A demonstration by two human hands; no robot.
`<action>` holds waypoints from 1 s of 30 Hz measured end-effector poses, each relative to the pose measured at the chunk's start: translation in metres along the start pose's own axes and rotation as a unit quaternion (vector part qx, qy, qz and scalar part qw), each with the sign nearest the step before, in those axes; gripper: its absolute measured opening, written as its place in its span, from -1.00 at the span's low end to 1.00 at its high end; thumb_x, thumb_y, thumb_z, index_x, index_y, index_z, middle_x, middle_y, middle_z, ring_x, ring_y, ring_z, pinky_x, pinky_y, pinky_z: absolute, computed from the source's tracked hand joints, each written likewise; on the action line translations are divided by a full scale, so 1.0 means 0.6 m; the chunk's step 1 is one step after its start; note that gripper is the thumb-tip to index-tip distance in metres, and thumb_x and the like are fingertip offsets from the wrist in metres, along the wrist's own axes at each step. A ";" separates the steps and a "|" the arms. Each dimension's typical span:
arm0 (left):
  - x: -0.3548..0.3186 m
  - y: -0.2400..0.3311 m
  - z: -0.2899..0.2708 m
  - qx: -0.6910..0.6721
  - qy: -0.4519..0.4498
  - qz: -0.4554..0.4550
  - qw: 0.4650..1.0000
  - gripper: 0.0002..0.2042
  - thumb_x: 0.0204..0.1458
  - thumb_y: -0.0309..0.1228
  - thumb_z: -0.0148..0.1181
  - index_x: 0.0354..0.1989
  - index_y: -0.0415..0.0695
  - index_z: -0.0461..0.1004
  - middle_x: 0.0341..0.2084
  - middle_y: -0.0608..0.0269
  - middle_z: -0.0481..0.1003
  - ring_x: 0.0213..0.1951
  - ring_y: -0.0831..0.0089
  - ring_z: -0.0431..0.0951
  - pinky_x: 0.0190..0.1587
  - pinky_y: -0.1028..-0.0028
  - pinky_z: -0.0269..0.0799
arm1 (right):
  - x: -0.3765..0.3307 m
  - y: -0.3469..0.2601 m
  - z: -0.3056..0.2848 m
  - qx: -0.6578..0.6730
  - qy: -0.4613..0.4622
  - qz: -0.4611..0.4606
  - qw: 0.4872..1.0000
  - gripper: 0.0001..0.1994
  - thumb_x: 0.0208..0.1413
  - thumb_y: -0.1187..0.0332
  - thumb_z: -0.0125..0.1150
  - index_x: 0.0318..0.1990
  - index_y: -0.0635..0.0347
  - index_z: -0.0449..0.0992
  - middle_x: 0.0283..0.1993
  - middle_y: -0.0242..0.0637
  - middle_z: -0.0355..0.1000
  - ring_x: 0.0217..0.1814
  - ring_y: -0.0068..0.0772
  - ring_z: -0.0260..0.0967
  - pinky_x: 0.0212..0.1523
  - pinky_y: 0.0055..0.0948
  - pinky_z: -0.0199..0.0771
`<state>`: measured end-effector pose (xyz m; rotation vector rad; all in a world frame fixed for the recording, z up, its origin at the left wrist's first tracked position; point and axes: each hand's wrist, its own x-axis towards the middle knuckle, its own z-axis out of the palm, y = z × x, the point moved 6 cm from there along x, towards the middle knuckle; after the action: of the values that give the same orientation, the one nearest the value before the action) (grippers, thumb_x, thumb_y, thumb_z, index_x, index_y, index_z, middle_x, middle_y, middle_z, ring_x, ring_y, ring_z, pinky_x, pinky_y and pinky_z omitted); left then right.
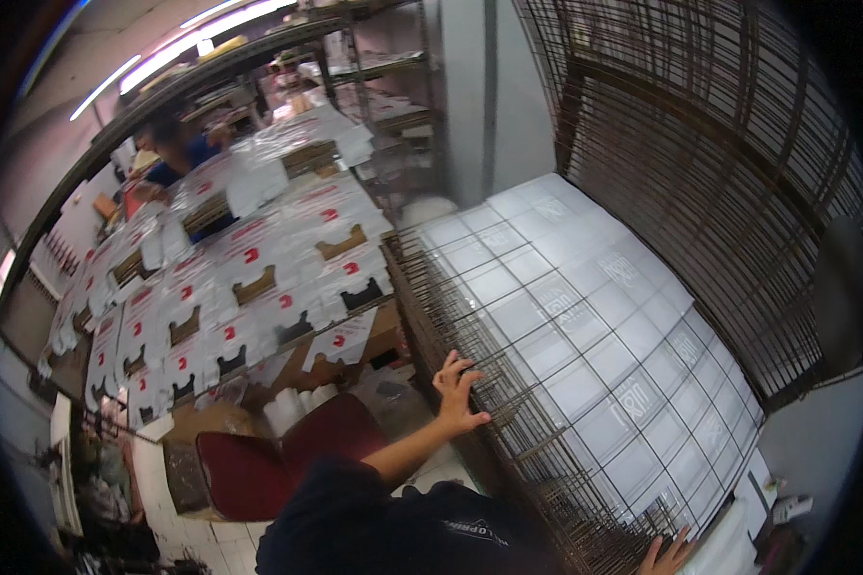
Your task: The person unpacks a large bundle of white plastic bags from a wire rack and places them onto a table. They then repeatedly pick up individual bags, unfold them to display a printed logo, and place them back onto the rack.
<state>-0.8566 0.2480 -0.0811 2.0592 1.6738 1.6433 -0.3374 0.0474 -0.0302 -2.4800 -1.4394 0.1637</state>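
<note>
A stack of brown wire drying-rack shelves [422,287] fills the middle and right. The top lowered shelf holds white printed sheets [585,326] under its wire grid. My left hand [457,393] rests on that shelf's near left edge, fingers spread and thumb against the wire. My right hand [669,556] shows only partly at the lower edge, fingers apart on the rack's near right corner. Neither hand holds a loose thing. More wire shelves [700,125] stand tilted up behind the sheets.
A long table [221,287] at left is covered with white plastic bags with red marks and cut-out handles. Another person in blue [177,153] works at its far end. A dark red chair [288,450], a cardboard box [206,422] and white rolls [292,404] sit below it. Metal shelving [384,67] stands behind.
</note>
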 end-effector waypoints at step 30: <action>-0.085 0.208 0.062 0.119 0.025 0.206 0.971 -0.48 0.04 0.14 -0.19 -0.46 -0.10 0.44 -0.55 0.15 0.32 -0.36 0.14 0.31 -0.07 0.11 0.11 | -0.019 -0.016 -0.017 0.129 0.048 -0.202 0.970 -0.30 -0.04 -0.14 0.19 0.25 -0.07 0.27 0.40 0.12 -0.15 0.45 0.28 -0.34 0.31 0.21 -0.22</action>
<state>-0.7370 0.1787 -0.0602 2.6538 1.6071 1.6726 -0.3486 0.0405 -0.0183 -1.9214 -1.7217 0.1357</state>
